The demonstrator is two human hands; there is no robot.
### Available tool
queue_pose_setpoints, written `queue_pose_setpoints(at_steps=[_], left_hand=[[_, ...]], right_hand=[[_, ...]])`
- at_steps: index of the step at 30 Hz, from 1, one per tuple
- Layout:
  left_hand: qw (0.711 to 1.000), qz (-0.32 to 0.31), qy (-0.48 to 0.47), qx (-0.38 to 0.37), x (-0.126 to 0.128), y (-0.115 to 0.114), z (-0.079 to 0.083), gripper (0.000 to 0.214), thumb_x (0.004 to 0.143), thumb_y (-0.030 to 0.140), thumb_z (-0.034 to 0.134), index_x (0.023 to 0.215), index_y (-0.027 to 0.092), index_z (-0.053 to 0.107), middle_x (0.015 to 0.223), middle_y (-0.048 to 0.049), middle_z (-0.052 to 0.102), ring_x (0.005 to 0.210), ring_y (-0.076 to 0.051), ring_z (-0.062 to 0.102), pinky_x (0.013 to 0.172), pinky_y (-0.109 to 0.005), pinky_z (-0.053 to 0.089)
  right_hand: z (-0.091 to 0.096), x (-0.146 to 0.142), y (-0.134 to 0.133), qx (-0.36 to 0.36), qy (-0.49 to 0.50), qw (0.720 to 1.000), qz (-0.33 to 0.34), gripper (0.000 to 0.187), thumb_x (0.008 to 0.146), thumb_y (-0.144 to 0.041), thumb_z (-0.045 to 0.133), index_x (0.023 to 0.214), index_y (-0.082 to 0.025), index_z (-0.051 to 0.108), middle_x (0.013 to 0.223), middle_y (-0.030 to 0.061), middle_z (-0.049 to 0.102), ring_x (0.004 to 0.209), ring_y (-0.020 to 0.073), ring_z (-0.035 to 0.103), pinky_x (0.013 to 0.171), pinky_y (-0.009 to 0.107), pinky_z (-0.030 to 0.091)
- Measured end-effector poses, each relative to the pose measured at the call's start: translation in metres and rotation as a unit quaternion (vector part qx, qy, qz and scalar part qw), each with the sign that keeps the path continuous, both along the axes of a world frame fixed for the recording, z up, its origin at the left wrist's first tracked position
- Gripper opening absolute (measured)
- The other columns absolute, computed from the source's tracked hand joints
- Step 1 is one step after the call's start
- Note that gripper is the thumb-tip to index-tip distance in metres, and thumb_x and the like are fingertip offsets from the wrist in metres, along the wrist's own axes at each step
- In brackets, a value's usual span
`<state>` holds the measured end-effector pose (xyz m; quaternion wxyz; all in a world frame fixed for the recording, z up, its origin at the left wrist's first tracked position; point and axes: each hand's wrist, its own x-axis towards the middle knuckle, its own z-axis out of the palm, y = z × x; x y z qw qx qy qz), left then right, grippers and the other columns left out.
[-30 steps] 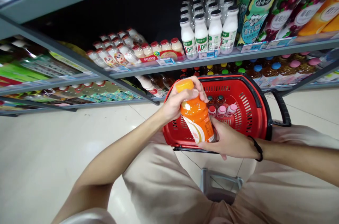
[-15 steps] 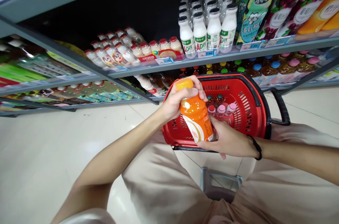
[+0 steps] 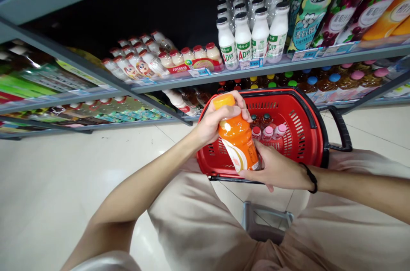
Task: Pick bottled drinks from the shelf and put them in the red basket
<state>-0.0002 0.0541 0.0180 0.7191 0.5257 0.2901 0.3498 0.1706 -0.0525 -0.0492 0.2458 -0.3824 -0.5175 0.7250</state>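
1. Bottle (image 3: 238, 141) of orange juice, held in both hands in front of the red basket (image 3: 304, 134), above the person's lap.
2. Its long axis runs nearly upright in the picture with a slight tilt: the orange cap (image 3: 224, 101) points up and a little left, toward the shelves, and the base sits lower right, toward the person.
3. The left hand (image 3: 218, 121) wraps the neck and shoulder just under the cap, its fingers (image 3: 238, 106) curled closed around the bottle.
4. The right hand (image 3: 277, 168) cups the base and lower label from below and the side, fingers closed on it; a dark band circles that wrist.
5. In the basket just behind the bottle stand small bottles with pink caps (image 3: 272, 132) and others with dark caps.
6. A grey shelf (image 3: 224, 75) above the basket carries white milk-drink bottles (image 3: 253, 38) and packs of small red-capped bottles (image 3: 153, 59).
7. A pale tiled floor (image 3: 48, 185) spreads to the left.
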Motion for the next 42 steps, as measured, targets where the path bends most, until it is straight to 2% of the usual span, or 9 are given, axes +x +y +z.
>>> queue_pose_setpoints(at_steps=[5,12,19,31,37,42], left_hand=[[1.000,-0.008,-0.009,0.001,-0.0003,0.0003,-0.0010,0.016,0.077,0.026,0.073,0.085,0.017,0.063,0.074,-0.0013,0.064,0.072,-0.018,0.066,0.077,-0.033,0.056],[1.000,-0.006,-0.001,-0.014,-0.0012,0.0000,-0.0013,0.017,0.077,0.027,0.075,0.085,0.017,0.063,0.074,-0.0010,0.063,0.072,-0.017,0.065,0.078,-0.030,0.055],[1.000,-0.007,-0.005,-0.011,-0.0008,0.0005,-0.0022,0.017,0.077,0.026,0.074,0.086,0.017,0.063,0.074,-0.0008,0.063,0.072,-0.016,0.064,0.078,-0.030,0.055],[1.000,-0.016,-0.008,-0.007,-0.0010,0.0013,-0.0028,0.014,0.080,0.026,0.073,0.086,0.017,0.063,0.074,-0.0013,0.064,0.074,-0.017,0.065,0.077,-0.030,0.053],[1.000,-0.012,-0.004,-0.008,-0.0017,0.0007,-0.0036,0.015,0.079,0.027,0.073,0.085,0.017,0.064,0.073,-0.0012,0.063,0.074,-0.018,0.066,0.078,-0.031,0.054],[1.000,-0.007,0.001,-0.014,-0.0009,0.0004,-0.0025,0.015,0.078,0.026,0.073,0.084,0.017,0.063,0.074,-0.0011,0.064,0.074,-0.017,0.065,0.078,-0.030,0.054]], right_hand=[[0.0034,-0.0003,0.0008,0.048,-0.060,0.997,0.025,0.063,0.089,-0.045,0.077,0.138,-0.024,0.044,0.100,0.0043,0.070,0.051,0.0127,0.063,0.039,0.024,0.050],[0.0088,-0.0010,0.0005,0.090,-0.050,0.995,-0.002,0.036,0.089,-0.035,0.076,0.115,-0.021,0.055,0.089,0.0000,0.066,0.046,0.0079,0.056,0.040,0.022,0.044],[0.0081,-0.0017,0.0023,0.075,-0.061,0.995,0.007,0.047,0.087,-0.038,0.077,0.124,-0.022,0.054,0.094,0.0000,0.067,0.049,0.0098,0.060,0.042,0.023,0.047],[0.0050,-0.0011,0.0005,0.059,-0.054,0.996,0.024,0.046,0.088,-0.039,0.076,0.124,-0.024,0.051,0.088,-0.0039,0.061,0.043,0.0085,0.057,0.033,0.022,0.048],[0.0064,-0.0017,0.0016,0.055,-0.047,0.997,0.024,0.046,0.087,-0.039,0.076,0.124,-0.023,0.051,0.089,-0.0030,0.061,0.043,0.0083,0.056,0.031,0.022,0.048],[0.0106,-0.0019,0.0027,0.060,-0.051,0.997,0.015,0.049,0.085,-0.036,0.077,0.123,-0.021,0.052,0.097,0.0025,0.063,0.056,0.0132,0.063,0.033,0.021,0.049]])
